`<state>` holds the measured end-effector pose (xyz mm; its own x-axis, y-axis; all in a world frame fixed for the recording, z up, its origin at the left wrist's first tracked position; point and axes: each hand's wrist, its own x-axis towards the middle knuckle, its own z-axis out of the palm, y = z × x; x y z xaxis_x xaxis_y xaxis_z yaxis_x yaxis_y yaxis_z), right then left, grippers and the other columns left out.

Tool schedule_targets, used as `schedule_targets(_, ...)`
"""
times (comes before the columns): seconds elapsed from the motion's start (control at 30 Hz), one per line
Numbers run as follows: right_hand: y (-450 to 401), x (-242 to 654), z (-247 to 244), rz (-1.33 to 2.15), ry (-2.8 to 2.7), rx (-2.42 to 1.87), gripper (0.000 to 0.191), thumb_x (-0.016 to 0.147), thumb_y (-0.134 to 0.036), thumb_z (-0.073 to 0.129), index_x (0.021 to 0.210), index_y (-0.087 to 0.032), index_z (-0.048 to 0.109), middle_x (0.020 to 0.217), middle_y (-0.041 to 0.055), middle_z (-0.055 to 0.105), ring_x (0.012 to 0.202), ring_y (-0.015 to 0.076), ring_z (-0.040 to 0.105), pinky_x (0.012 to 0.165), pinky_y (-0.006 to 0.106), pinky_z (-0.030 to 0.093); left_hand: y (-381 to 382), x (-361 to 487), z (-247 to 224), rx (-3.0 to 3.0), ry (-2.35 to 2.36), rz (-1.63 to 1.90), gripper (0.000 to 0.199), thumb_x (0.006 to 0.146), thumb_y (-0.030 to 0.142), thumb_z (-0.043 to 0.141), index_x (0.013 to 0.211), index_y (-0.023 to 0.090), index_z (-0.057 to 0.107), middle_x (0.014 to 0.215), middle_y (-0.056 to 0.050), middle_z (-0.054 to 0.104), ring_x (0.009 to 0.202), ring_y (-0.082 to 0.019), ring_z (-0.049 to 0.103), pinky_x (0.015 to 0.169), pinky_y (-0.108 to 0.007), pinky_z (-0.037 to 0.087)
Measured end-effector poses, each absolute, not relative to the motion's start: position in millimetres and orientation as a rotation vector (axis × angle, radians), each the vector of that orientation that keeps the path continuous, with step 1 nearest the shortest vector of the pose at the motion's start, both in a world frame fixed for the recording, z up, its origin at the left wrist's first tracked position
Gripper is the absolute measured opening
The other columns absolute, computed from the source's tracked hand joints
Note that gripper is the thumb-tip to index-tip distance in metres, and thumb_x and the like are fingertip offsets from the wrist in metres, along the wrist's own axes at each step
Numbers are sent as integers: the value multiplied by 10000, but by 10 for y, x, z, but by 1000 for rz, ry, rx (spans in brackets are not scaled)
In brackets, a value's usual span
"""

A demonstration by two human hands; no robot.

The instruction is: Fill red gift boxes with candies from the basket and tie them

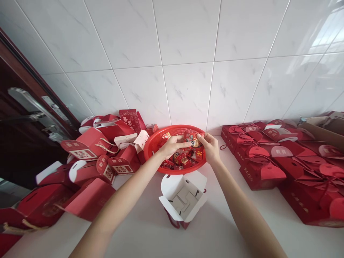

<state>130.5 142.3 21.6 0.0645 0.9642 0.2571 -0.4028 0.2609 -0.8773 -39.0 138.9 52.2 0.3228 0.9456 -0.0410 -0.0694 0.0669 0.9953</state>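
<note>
Over a red plastic basket [150,163], my two hands hold a red snack packet [194,139] with a round biscuit pictured on it. My left hand [172,147] grips its left side, the thumb lying across the front. At the right side my right hand [211,147] pinches the packet between thumb and fingers. Several more small wrapped snacks [184,160] lie in the basket beneath. In front of the basket stands a gift box [184,202], white inside, its top flaps spread and nothing inside but its folded bottom.
Rows of closed red gift boxes [262,175] fill the right of the white table [150,229]. Loose red boxes [90,199], some with rope handles, are piled at the left. A tiled wall [188,86] rises behind; a door handle [32,107] shows at far left.
</note>
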Motion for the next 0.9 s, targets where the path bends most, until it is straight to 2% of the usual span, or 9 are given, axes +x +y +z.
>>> schedule_targets(0.1, 1387, 1309, 260, 1193, -1074, -719, 390, 675, -564, 826, 800, -215, 704, 797, 17, 728, 735, 179, 653, 710, 308, 533, 1391, -420, 528, 1317, 857, 1046, 484, 610, 368, 927, 1019, 157, 777, 1060, -88, 786, 1002, -261, 723, 963, -410, 540)
schedule_targets(0.17, 1364, 1320, 286, 1257, -1133, -691, 394, 664, -532, 848, 870, -216, 735, 876, 37, 759, 801, 202, 689, 759, 330, 554, 1412, -443, 517, 1355, 847, 1120, 479, 631, 383, 911, 1031, 158, 776, 1081, -90, 786, 1043, -281, 716, 1000, -436, 521)
schedule_targets(0.4, 1379, 1369, 264, 1350, -1178, -697, 378, 624, -493, 885, 820, -198, 754, 848, 44, 772, 721, 205, 697, 699, 346, 585, 1483, -504, 459, 1469, 862, 1158, 497, 655, 390, 894, 1076, 158, 766, 1134, -101, 774, 1121, -304, 688, 1000, -434, 517)
schedule_targets(0.67, 1381, 1350, 272, 1332, -1059, -663, 301, 637, -391, 875, 825, -208, 727, 853, 22, 761, 765, 198, 696, 778, 347, 561, 1503, -546, 497, 1543, 881, 1089, 534, 697, 421, 857, 1148, 168, 726, 1191, -107, 746, 1114, -287, 683, 997, -428, 517)
schedule_targets(0.8, 1434, 1360, 232, 1308, -948, -697, 287, 607, -353, 863, 776, -215, 677, 766, -1, 734, 713, 196, 674, 736, 347, 551, 1705, -839, 496, 1658, 1217, 1161, 459, 775, 434, 756, 1146, 170, 701, 1189, -116, 736, 1092, -270, 689, 967, -406, 527)
schedule_targets(0.9, 1448, 1360, 216, 1303, -952, -720, 275, 607, -342, 854, 772, -219, 672, 743, -11, 725, 693, 193, 664, 703, 333, 547, 1896, -1105, 477, 1817, 1563, 1137, 278, 750, 330, 740, 982, 177, 731, 1092, -114, 757, 1051, -283, 695, 958, -404, 514)
